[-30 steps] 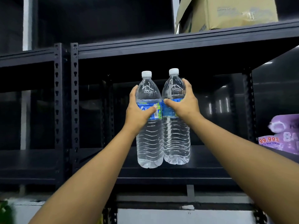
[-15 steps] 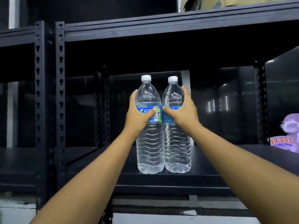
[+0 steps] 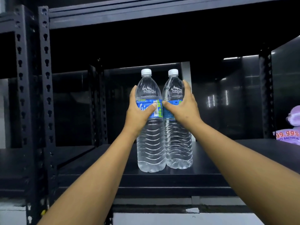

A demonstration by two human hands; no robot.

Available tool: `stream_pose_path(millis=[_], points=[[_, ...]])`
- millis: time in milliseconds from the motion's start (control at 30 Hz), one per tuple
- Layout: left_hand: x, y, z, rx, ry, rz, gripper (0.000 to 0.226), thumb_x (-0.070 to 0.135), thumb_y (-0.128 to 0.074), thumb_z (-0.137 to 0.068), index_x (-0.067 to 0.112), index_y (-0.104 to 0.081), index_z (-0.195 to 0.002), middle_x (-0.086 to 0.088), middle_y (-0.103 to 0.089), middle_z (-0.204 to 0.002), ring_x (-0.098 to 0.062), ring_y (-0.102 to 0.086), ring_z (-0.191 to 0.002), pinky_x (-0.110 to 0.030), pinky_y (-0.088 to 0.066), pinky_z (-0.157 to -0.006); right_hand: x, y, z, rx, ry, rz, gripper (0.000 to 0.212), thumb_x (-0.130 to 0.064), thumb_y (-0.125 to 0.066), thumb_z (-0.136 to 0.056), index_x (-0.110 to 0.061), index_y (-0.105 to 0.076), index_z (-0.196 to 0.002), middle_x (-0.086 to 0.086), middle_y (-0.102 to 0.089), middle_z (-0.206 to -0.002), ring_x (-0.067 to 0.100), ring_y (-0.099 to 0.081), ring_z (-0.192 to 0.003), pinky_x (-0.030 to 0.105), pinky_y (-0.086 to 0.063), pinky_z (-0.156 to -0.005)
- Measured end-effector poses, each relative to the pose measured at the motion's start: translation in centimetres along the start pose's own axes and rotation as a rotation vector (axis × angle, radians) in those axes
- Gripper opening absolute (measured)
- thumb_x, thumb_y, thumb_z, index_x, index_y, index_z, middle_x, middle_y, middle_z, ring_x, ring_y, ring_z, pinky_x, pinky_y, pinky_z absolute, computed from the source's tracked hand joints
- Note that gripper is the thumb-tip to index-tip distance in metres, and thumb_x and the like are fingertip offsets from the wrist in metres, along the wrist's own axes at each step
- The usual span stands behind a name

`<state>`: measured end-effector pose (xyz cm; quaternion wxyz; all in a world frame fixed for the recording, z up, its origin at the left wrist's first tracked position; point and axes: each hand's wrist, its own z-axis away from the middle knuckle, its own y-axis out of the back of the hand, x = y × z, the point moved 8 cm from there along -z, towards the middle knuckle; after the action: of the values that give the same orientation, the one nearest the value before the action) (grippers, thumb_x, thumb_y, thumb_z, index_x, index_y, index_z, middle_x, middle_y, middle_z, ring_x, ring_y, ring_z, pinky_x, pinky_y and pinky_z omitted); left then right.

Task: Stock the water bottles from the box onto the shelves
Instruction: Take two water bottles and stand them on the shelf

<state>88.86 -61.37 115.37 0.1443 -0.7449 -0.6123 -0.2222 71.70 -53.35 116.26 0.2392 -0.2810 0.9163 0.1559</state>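
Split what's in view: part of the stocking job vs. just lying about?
Job: left bottle, right bottle, left hand, right hand, shelf.
Lying about: purple pack at the shelf's right end.

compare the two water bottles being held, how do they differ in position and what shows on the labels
The left bottle sits nearer the camera, its base lower in view than the right bottle. The left bottle's label shows a barcode; the right bottle's is mostly covered by the right hand, while the left hand grips the other. Both are upright, clear, white-capped.
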Motion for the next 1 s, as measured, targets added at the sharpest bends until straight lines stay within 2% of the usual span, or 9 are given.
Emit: stream_pose_path(millis=[200,300,400,500,567,667,733,867,1000], points=[[-0.1,-0.1,0.8,0.028,0.020,-0.050,0.086,0.026,-0.071,-0.086,0.032,-0.017,-0.153,0.024,-0.057,-0.121,0.008,-0.060,-0.107,-0.014,-0.045,-0.091,-0.2,0.1,0.2,-0.006,0.003,-0.011,0.098,-0.043,-0.075,-0.079,-0.034,-0.011,-0.153,-0.001,-0.035,-0.150,0.016,-0.044,-0.126,0.024,-0.032,-0.091],[-0.4,-0.3,1.9,0.027,0.055,-0.093,0.088,0.030,-0.068,-0.089,0.034,-0.009,-0.154,0.023,-0.054,-0.126,0.013,-0.056,-0.107,-0.004,-0.041,-0.084,-0.2,0.3,0.2,-0.012,0.006,-0.020,0.100,-0.045,-0.076,-0.078,-0.034,-0.011,-0.153,-0.001,-0.035,-0.151,0.017,-0.044,-0.129,0.025,-0.034,-0.094],[-0.8,-0.3,3.5,-0.009,0.086,-0.134,0.097,0.038,-0.070,-0.086,0.039,0.000,-0.153,0.013,-0.046,-0.144,0.005,-0.053,-0.118,-0.009,-0.040,-0.092,0.0,0.1,1.2,-0.047,0.005,-0.032,0.106,-0.044,-0.077,-0.077,-0.036,-0.004,-0.153,0.000,-0.032,-0.152,0.012,-0.045,-0.126,0.027,-0.037,-0.097],[-1.5,-0.3,5.8,-0.070,0.126,-0.189,0.109,0.063,-0.069,-0.070,0.053,0.009,-0.146,0.012,-0.035,-0.154,-0.006,-0.043,-0.134,-0.036,-0.038,-0.111,1.2,-0.5,3.5,-0.106,-0.017,-0.044,0.114,-0.043,-0.077,-0.076,-0.040,0.008,-0.152,0.001,-0.029,-0.152,0.012,-0.048,-0.125,0.033,-0.042,-0.103],[-2.0,-0.2,7.5,-0.116,0.160,-0.228,0.111,0.068,-0.067,-0.065,0.062,0.014,-0.140,0.012,-0.029,-0.157,-0.009,-0.036,-0.139,-0.043,-0.035,-0.114,2.0,-0.7,5.1,-0.146,-0.035,-0.057,0.114,-0.041,-0.076,-0.078,-0.043,0.012,-0.151,-0.002,-0.029,-0.153,0.006,-0.043,-0.126,0.027,-0.037,-0.102],[-2.4,0.2,9.8,-0.160,0.199,-0.254,0.110,0.057,-0.074,-0.072,0.063,0.012,-0.141,0.011,-0.030,-0.156,-0.011,-0.038,-0.138,-0.043,-0.036,-0.112,2.7,-0.4,7.2,-0.186,-0.044,-0.044,0.114,-0.041,-0.076,-0.080,-0.043,0.013,-0.151,-0.006,-0.028,-0.155,-0.003,-0.032,-0.126,0.022,-0.029,-0.101],[-2.6,0.5,10.9,-0.174,0.204,-0.279,0.111,0.048,-0.077,-0.076,0.059,0.010,-0.144,0.011,-0.033,-0.154,-0.010,-0.040,-0.136,-0.039,-0.037,-0.110,3.2,-0.3,8.3,-0.234,-0.058,-0.003,0.114,-0.042,-0.075,-0.080,-0.045,0.015,-0.150,-0.005,-0.025,-0.156,0.000,-0.031,-0.130,0.024,-0.029,-0.101],[-2.9,0.6,12.1,-0.196,0.223,-0.311,0.115,0.043,-0.079,-0.075,0.054,0.011,-0.146,0.011,-0.034,-0.152,-0.009,-0.042,-0.132,-0.034,-0.038,-0.106,4.2,-0.2,10.2,-0.294,-0.095,0.013,0.118,-0.045,-0.078,-0.071,-0.057,0.014,-0.145,-0.003,-0.043,-0.146,0.015,-0.048,-0.129,0.041,-0.041,-0.107],[-2.7,0.4,12.2,-0.195,0.235,-0.323,0.117,0.040,-0.080,-0.076,0.054,0.014,-0.146,0.009,-0.034,-0.152,-0.010,-0.045,-0.130,-0.031,-0.038,-0.102,4.6,-0.3,11.1,-0.329,-0.112,-0.009,0.118,-0.036,-0.080,-0.076,-0.052,0.013,-0.147,-0.008,-0.048,-0.142,0.009,-0.052,-0.123,0.033,-0.042,-0.105]])
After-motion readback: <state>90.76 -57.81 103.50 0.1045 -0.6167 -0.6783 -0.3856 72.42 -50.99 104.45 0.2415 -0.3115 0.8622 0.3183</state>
